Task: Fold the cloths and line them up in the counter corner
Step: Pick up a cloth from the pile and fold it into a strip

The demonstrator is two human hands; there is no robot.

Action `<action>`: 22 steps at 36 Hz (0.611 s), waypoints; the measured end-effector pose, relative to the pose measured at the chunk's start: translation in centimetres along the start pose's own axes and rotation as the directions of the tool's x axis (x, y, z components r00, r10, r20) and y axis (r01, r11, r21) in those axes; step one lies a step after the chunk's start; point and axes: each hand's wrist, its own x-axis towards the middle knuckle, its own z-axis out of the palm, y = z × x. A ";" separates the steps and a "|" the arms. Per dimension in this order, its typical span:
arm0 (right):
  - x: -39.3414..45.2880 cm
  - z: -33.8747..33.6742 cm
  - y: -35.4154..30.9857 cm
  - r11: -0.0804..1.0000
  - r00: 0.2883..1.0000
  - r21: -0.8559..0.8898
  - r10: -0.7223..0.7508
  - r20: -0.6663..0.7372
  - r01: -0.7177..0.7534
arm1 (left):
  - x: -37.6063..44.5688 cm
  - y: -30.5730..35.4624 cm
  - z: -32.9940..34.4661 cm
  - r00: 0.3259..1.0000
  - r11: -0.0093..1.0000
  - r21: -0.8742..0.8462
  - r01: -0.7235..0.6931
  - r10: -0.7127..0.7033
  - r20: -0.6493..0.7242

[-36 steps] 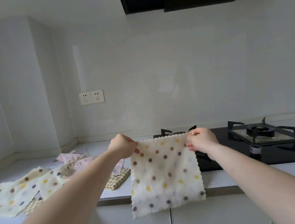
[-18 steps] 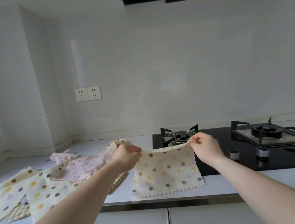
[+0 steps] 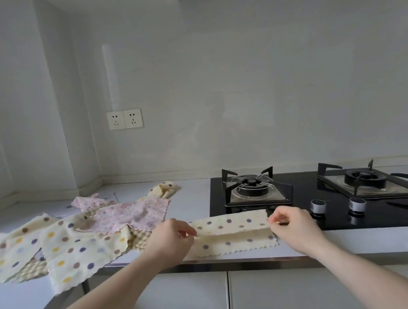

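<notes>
The left hand (image 3: pixel 170 238) pinches one end of the dotted cloth (image 3: pixel 232 232), the right hand (image 3: pixel 291 225) pinches the other; the cloth lies on the desk (image 3: pixel 193 203) at its front edge, upper half doubled over; unfolded cloths (image 3: pixel 63 241) sprawl left; the stove (image 3: pixel 329 191) sits right.

Home kitchen: gas hob (image 3: pixel 329 196), counter (image 3: pixel 193 203), wall sockets (image 3: pixel 124 119).

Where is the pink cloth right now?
In the head view the pink cloth lies left of centre on the counter, atop the dotted cloths, left of the stove.
</notes>
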 end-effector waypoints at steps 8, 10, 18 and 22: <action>-1.5 0.1 0.4 0.993 0.993 -0.114 -0.030 0.117 0.043 | -1.5 -0.3 0.5 1.000 0.997 0.075 0.013 -0.013 0.008; -1.5 0.3 0.6 0.989 0.990 -0.133 -0.042 0.138 0.060 | -1.6 -0.4 0.8 1.000 0.993 0.120 0.009 -0.010 0.010; -0.8 0.8 0.4 0.994 0.999 -0.106 -0.025 0.038 0.029 | 0.0 -0.6 0.9 0.998 0.999 0.016 0.031 -0.031 -0.057; 0.2 1.5 0.7 0.998 0.999 -0.060 0.003 -0.053 -0.007 | 1.4 -0.4 0.6 0.988 0.998 -0.048 0.049 -0.055 -0.143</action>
